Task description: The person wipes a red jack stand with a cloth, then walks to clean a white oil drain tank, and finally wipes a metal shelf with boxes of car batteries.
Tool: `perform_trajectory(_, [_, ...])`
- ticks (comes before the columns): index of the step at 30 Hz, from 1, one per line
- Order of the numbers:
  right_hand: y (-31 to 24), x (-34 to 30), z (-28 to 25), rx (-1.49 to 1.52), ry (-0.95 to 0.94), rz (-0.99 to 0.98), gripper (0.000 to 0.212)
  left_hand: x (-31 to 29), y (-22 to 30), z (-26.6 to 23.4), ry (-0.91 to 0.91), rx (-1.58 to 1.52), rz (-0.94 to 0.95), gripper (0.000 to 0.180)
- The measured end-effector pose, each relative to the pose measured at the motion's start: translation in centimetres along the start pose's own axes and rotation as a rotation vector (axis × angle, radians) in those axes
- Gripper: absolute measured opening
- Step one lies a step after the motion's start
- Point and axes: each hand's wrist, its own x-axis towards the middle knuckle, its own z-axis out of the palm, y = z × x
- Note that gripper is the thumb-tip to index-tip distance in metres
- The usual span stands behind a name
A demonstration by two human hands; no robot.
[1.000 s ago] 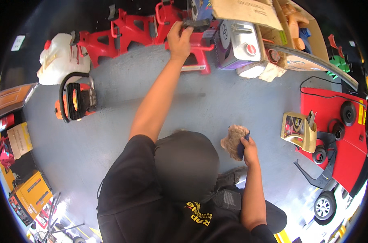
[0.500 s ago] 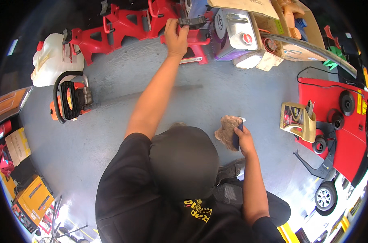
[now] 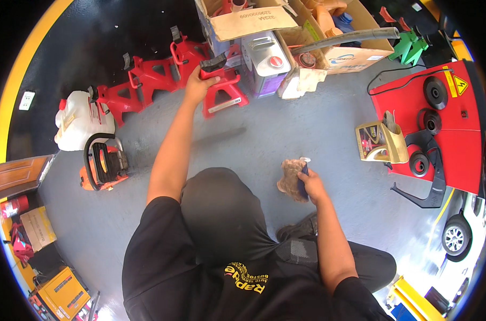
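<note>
My left hand point(image 3: 198, 87) is closed on the black saddle at the top of a red jack stand point(image 3: 225, 97), which stands on the grey floor. In my right hand point(image 3: 312, 186) is a crumpled, dirty brown rag point(image 3: 292, 179) with a dark blue part along its side, held above the floor. Several more red jack stands point(image 3: 152, 77) line up to the left of the gripped one. An orange and black chainsaw point(image 3: 105, 163) lies at the left, a long dark bar reaching from it toward the middle.
A white plastic jug point(image 3: 81, 120) stands behind the chainsaw. Past the gripped stand are a silver and purple can point(image 3: 263, 64) and cardboard boxes point(image 3: 355, 60) with a grey hose across them. At right, a gold oil bottle point(image 3: 381, 143) stands by a red cabinet point(image 3: 454, 120).
The whole view has shifted, showing more of the dark far wall. My left hand stays on the jack stand and my right hand still holds the rag.
</note>
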Motion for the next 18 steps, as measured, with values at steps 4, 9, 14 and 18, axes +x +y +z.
perform_trajectory(4, [1.1,0.2,-0.9,-0.004,0.001,0.011,0.032,-0.4,0.0,0.2,0.025,0.001,0.028,0.046])
perform_trajectory(9, [1.4,0.6,-1.1,0.064,0.002,0.083,0.032,-0.4,-0.3,1.6,0.023,0.032,0.023,0.045])
perform_trajectory(14, [0.7,1.1,-0.9,0.074,-0.03,0.062,0.033,0.7,-0.7,2.3,0.09,-0.04,0.107,0.042])
perform_trajectory(18, [0.7,1.2,-0.9,0.145,-0.018,0.064,0.033,0.9,-0.8,1.9,0.105,0.018,0.056,0.041])
